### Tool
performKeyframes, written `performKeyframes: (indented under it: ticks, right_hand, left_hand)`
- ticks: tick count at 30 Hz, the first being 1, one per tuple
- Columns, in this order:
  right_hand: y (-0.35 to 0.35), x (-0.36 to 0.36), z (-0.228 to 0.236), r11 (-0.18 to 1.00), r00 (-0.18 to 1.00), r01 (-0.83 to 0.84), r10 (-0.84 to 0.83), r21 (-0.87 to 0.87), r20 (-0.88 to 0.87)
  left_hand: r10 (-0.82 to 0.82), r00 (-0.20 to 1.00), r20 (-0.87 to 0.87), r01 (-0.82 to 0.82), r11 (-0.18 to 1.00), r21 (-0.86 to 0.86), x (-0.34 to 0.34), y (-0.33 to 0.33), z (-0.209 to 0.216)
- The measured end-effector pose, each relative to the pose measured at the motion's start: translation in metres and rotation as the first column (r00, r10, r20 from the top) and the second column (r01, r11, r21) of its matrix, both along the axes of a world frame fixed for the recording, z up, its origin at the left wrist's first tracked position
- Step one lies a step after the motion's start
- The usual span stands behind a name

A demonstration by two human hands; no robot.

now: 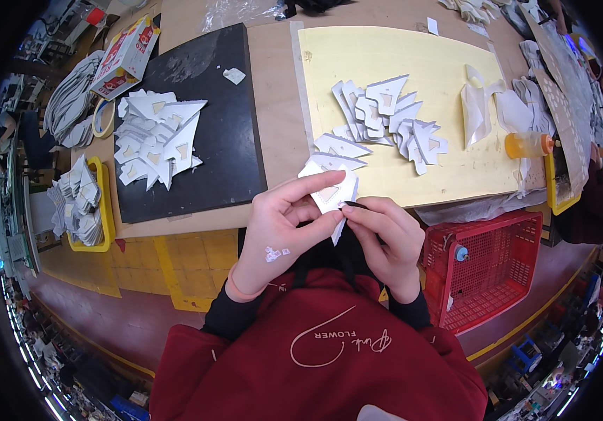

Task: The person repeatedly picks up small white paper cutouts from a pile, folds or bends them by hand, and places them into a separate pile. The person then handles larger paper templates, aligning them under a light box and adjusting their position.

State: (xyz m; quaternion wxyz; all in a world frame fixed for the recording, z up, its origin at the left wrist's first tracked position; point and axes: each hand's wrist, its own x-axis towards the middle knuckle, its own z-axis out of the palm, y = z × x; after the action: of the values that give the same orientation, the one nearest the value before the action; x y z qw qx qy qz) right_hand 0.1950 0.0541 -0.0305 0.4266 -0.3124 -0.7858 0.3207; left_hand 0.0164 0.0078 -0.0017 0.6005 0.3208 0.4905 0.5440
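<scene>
Above the near table edge, the left hand (280, 224) and right hand (384, 235) both pinch one white triangular cut piece with a tan window (331, 191). More such pieces lie heaped on the yellow mat (357, 52) and the black board (228, 133). A red plastic basket (487, 270) stands at the right.

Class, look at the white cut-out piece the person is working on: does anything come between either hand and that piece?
Nothing visible does. The left hand holds the white cut-out piece directly between thumb and fingers, and the right hand pinches its lower edge, with a thin dark tool at its fingertips. The piles on the yellow mat lie beyond, apart from it.
</scene>
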Motion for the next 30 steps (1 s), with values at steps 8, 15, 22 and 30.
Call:
performKeyframes:
  ticks: [8,15,22,30]
  right_hand:
    - [0.0,0.001,0.0,0.999,1.0,-0.011,0.012,-0.034,0.018]
    - [-0.003,0.0,-0.003,0.999,0.996,-0.013,0.01,0.035,0.092]
    - [-0.006,-0.002,0.0,0.957,0.995,-0.091,0.078,-0.274,-0.06]
    - [-0.01,0.005,-0.003,0.421,0.894,-0.381,-0.059,-0.823,-0.444]
  left_hand:
    - [-0.009,0.99,-0.139,0.016,0.998,0.053,0.0,-0.001,-0.003]
    - [0.019,0.975,-0.223,0.002,0.995,0.096,0.001,-0.001,0.0]
    - [-0.033,0.949,-0.314,0.053,0.997,0.055,-0.002,-0.003,0.002]
    - [-0.034,0.926,-0.376,0.059,0.997,0.055,-0.003,-0.001,-0.001]
